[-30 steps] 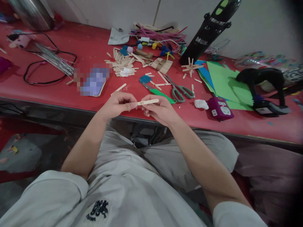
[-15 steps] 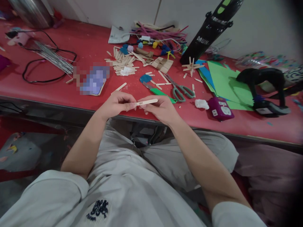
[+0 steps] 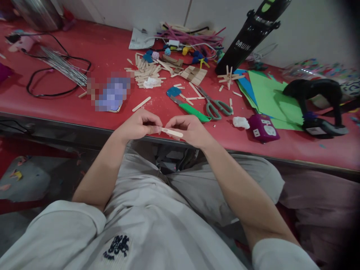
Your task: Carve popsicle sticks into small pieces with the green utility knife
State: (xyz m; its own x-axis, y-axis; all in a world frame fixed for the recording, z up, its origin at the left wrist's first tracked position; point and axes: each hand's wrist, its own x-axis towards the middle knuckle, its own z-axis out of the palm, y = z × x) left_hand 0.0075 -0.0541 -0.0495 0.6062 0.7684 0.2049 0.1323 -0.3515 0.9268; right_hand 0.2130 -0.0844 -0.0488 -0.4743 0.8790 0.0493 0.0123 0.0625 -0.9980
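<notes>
A pale wooden craft stick (image 3: 174, 132) with a small notch or mark near its left end is held over the table's front edge. My left hand (image 3: 142, 124) pinches that left end between thumb and fingertips. Curled behind the stick, my right hand (image 3: 189, 130) grips it with thumb and fingers; its fingertips are partly hidden. On the table just beyond lie a loose craft stick (image 3: 141, 104), a green-handled craft knife (image 3: 194, 111) and grey-handled scissors (image 3: 215, 107).
A pile of craft sticks (image 3: 147, 71) lies behind the hands, with a phone (image 3: 114, 93) to its left. On the right are a black bottle (image 3: 242, 41), green paper (image 3: 271, 95), a purple box (image 3: 263, 128) and a black tape dispenser (image 3: 323, 105).
The craft stick has tilted: its right end has swung down and now points slightly downward. The right hand's fingers have shifted around it, while the left hand stays nearly in place.
</notes>
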